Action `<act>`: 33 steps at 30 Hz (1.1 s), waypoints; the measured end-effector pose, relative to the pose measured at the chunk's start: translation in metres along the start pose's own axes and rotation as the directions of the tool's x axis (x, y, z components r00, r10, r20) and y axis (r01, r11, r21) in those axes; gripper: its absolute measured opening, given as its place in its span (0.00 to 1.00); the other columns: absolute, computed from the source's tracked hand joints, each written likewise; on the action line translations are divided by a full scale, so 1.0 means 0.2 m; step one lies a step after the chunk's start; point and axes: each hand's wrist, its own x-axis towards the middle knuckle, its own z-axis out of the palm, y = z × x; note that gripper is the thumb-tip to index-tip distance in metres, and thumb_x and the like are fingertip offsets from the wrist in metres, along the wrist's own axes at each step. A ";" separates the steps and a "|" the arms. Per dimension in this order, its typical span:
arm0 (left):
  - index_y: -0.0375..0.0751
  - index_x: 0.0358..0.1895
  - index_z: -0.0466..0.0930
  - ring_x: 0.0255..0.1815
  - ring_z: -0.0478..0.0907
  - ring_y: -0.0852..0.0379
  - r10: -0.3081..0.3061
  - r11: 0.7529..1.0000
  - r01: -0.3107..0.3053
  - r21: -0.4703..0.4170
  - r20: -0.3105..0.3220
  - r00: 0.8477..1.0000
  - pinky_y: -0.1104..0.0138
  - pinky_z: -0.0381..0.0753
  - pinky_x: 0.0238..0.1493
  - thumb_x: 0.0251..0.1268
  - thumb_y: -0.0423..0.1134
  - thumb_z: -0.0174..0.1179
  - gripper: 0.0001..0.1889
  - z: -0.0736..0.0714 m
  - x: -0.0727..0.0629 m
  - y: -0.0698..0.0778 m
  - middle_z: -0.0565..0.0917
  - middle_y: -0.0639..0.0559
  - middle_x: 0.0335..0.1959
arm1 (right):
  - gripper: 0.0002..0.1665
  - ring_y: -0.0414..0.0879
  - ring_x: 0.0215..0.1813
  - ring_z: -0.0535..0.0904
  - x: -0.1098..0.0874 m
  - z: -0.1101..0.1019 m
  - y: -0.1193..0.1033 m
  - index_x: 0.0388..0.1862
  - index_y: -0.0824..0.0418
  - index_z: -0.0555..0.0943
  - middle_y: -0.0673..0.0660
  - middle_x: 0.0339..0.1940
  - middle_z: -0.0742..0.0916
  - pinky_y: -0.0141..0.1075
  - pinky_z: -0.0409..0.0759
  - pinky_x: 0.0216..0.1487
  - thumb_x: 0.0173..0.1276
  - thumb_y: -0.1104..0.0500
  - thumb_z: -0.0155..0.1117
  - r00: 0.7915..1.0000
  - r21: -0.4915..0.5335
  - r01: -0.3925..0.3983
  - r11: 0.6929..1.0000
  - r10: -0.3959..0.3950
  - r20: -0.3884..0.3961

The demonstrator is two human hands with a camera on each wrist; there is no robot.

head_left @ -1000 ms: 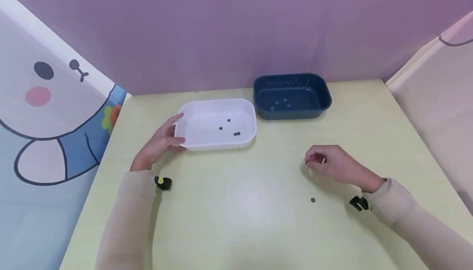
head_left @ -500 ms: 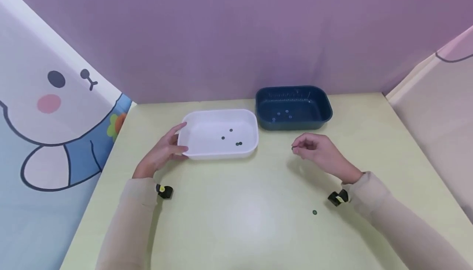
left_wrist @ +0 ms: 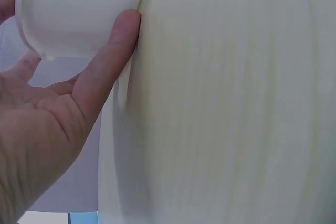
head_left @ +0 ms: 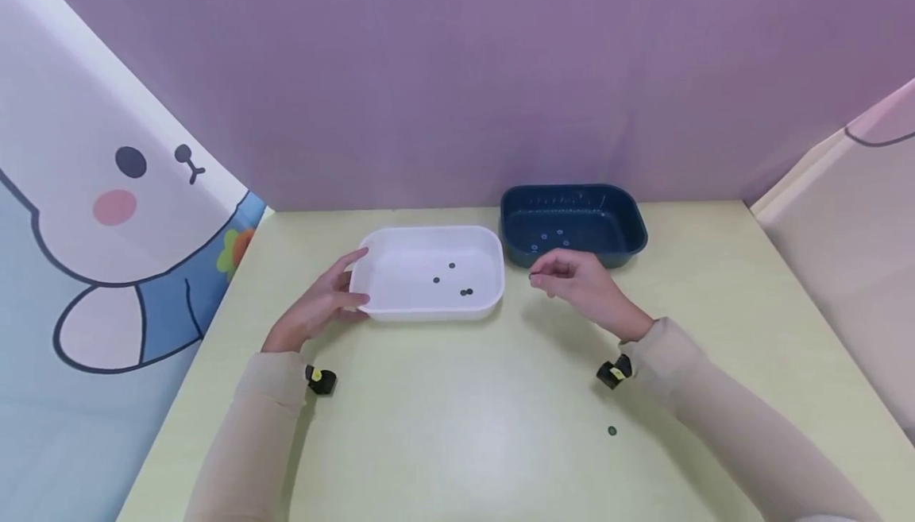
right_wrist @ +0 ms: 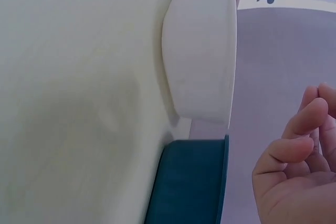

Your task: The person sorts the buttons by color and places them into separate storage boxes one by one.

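My left hand [head_left: 318,305] grips the left end of a white rectangular tray [head_left: 400,276], with the thumb along its side in the left wrist view. Several small dark discs [head_left: 452,265] lie on the tray's floor. Between thumb and forefinger, my right hand [head_left: 572,285] pinches a similar dark disc [head_left: 531,276], above the table and just in front of a dark blue tray [head_left: 608,228]. In the right wrist view this hand [right_wrist: 302,166] has curled fingers, and the disc itself is hidden. Several discs [head_left: 560,232] lie in the blue tray.
One more small disc [head_left: 611,431] lies on the pale yellow table [head_left: 457,395], at the front right. The trays stand side by side near the back edge, against a purple wall [head_left: 443,85]. A cartoon-printed panel [head_left: 129,268] borders the left side.
My right hand has moved left and toward the trays with the pinched disc, away from the disc on the table. The left hand keeps its hold on the white tray. The head view has shifted slightly.
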 end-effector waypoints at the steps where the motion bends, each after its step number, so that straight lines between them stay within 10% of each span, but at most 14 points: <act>1: 0.62 0.81 0.49 0.64 0.69 0.32 0.000 1.000 0.000 0.001 0.000 1.000 0.47 0.82 0.54 0.67 0.28 0.59 0.45 0.00 0.00 0.00 0.54 0.34 0.77 | 0.08 0.57 0.37 0.80 0.01 0.01 0.00 0.45 0.62 0.85 0.59 0.39 0.88 0.40 0.82 0.37 0.69 0.61 0.70 1.000 0.003 0.000 1.000 0.000 0.001; 17: 0.60 0.82 0.46 0.63 0.69 0.32 0.011 1.000 -0.011 0.003 0.016 1.000 0.46 0.81 0.56 0.68 0.28 0.59 0.46 -0.01 0.00 0.00 0.52 0.33 0.78 | 0.12 0.63 0.40 0.81 0.10 0.12 -0.02 0.46 0.68 0.85 0.57 0.36 0.87 0.39 0.83 0.36 0.67 0.63 0.71 1.000 0.004 -0.006 1.000 0.006 0.010; 33: 0.61 0.82 0.47 0.65 0.68 0.32 0.002 1.000 -0.002 0.011 0.006 1.000 0.47 0.81 0.56 0.68 0.29 0.60 0.45 0.00 -0.01 0.00 0.51 0.35 0.79 | 0.08 0.48 0.38 0.83 0.16 0.19 -0.05 0.43 0.67 0.85 0.60 0.38 0.88 0.32 0.82 0.37 0.65 0.67 0.72 0.999 0.016 0.036 0.999 -0.036 0.027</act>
